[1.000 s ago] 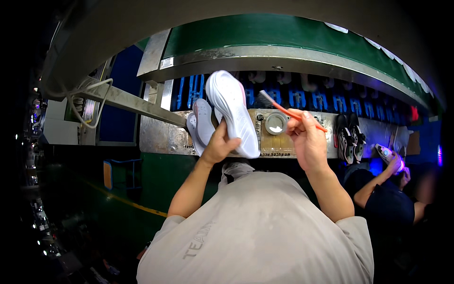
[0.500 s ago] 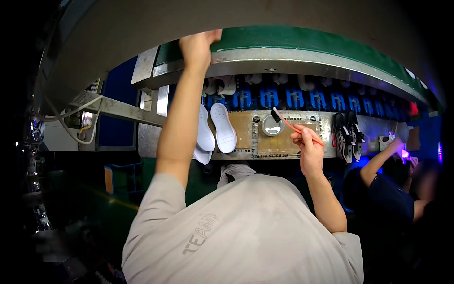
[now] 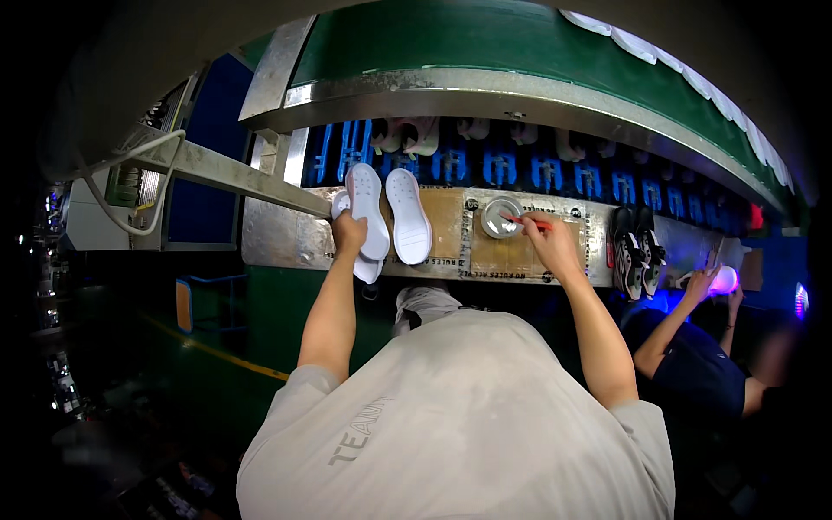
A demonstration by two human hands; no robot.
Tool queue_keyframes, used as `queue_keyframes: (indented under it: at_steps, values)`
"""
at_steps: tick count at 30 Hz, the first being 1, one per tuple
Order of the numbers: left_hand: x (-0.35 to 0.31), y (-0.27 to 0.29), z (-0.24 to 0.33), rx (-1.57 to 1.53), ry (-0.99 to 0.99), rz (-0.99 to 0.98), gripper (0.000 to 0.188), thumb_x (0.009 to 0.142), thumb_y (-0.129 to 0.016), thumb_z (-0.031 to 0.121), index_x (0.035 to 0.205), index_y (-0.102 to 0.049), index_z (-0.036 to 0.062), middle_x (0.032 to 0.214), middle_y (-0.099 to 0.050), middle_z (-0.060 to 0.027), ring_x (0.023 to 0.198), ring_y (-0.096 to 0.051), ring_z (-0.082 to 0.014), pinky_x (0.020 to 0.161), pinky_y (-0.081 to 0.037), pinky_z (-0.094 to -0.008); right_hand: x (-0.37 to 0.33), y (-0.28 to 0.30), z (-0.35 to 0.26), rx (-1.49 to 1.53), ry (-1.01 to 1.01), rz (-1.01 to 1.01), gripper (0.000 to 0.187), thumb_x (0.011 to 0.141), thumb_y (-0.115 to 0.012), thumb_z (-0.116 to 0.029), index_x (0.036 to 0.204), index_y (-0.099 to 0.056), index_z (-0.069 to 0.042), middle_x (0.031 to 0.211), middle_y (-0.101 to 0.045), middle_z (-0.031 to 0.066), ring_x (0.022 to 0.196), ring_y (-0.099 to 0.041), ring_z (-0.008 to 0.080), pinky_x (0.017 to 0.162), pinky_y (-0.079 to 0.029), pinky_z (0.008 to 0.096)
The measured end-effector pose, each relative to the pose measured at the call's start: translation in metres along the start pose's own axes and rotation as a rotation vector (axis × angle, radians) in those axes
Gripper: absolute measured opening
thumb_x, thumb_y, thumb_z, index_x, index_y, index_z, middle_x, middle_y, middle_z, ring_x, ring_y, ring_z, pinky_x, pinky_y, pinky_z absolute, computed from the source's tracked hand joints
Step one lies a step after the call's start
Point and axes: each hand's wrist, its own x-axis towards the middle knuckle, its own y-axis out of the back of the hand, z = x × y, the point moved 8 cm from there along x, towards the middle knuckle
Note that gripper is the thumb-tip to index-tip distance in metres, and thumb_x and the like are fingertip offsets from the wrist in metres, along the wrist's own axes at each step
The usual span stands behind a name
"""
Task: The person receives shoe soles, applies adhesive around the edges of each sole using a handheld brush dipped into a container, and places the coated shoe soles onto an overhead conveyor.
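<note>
My left hand (image 3: 348, 232) is closed at the edge of the left pile of white shoe soles (image 3: 367, 212), its fingers partly hidden. A bit of white sole (image 3: 340, 204) shows just beyond those fingers. To the right, a single white sole (image 3: 411, 217) lies apart on the bench. My right hand (image 3: 555, 244) grips a brush (image 3: 535, 224) by its red handle. The brush's head is down in a round, clear container (image 3: 501, 217) holding whitish contents; its bristles are hard to make out there.
A black-and-white pair of shoes (image 3: 637, 251) stands right of the container. Beyond the bench (image 3: 286, 234), blue racks (image 3: 500, 169) hold shoes beneath a green conveyor (image 3: 416, 43) carrying white soles (image 3: 693, 78). A metal bar (image 3: 225, 184) juts in at left. A co-worker (image 3: 702, 355) works at right.
My left hand has come down from the green conveyor to the left soles. My right hand has lowered the brush from above into the container. White soles now show on the conveyor.
</note>
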Motion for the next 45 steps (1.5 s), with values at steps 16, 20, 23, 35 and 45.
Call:
queue_keyframes:
  at_steps: [16,20,23,35,45]
  values:
    - [-0.114,0.074,0.121,-1.671,0.179,-0.720,0.075,0.083,-0.057,0.017,0.151,-0.040,-0.0084,0.138,-0.059,-0.0297,0.128,-0.060,-0.0420,0.111,-0.048,-0.0476,-0.001,0.012,0.018,0.009,-0.035,0.019,0.024,0.101,-0.063,-0.020,0.110,-0.076,-0.002,0.090,-0.077,0.0119,0.086,-0.073,0.0204,0.077,-0.054,0.0319]
    - [-0.141,0.088,0.164,-1.965,0.029,-1.000,0.090,0.081,-0.059,0.025,0.160,-0.026,-0.0046,0.150,-0.046,-0.0376,0.137,-0.051,-0.0501,0.120,-0.037,-0.0549,-0.005,0.026,-0.039,0.315,0.183,-0.023,0.025,0.104,-0.061,-0.018,0.113,-0.075,0.000,0.097,-0.077,0.0080,0.091,-0.071,0.0153,0.087,-0.053,0.0298]
    - [-0.147,0.088,0.177,-1.976,0.000,-1.015,0.092,0.085,-0.065,0.035,0.159,-0.028,-0.0037,0.148,-0.048,-0.0354,0.134,-0.053,-0.0483,0.119,-0.039,-0.0526,-0.011,0.036,-0.100,0.421,0.292,-0.133,0.025,0.105,-0.060,-0.015,0.117,-0.073,0.003,0.094,-0.073,0.0062,0.093,-0.067,0.0136,0.087,-0.051,0.0285]
    - [-0.185,0.108,0.191,-1.726,0.120,-1.255,0.102,0.091,-0.056,0.075,0.157,-0.033,0.0008,0.123,-0.060,-0.0326,0.091,-0.071,-0.0467,0.073,-0.062,-0.0520,-0.002,0.037,-0.199,-0.026,0.675,-0.438,0.020,0.096,-0.068,-0.017,0.110,-0.079,-0.008,0.093,-0.075,0.0057,0.092,-0.062,0.0228,0.088,-0.052,0.0366]
    - [-0.182,0.139,0.201,-1.894,0.087,-1.466,0.086,0.095,-0.058,0.061,0.152,-0.043,-0.0007,0.119,-0.060,-0.0370,0.084,-0.071,-0.0481,0.067,-0.063,-0.0473,0.010,0.035,-0.158,0.192,0.536,-0.345,0.022,0.100,-0.065,-0.015,0.113,-0.078,-0.002,0.092,-0.076,0.0076,0.094,-0.063,0.0186,0.088,-0.051,0.0345]
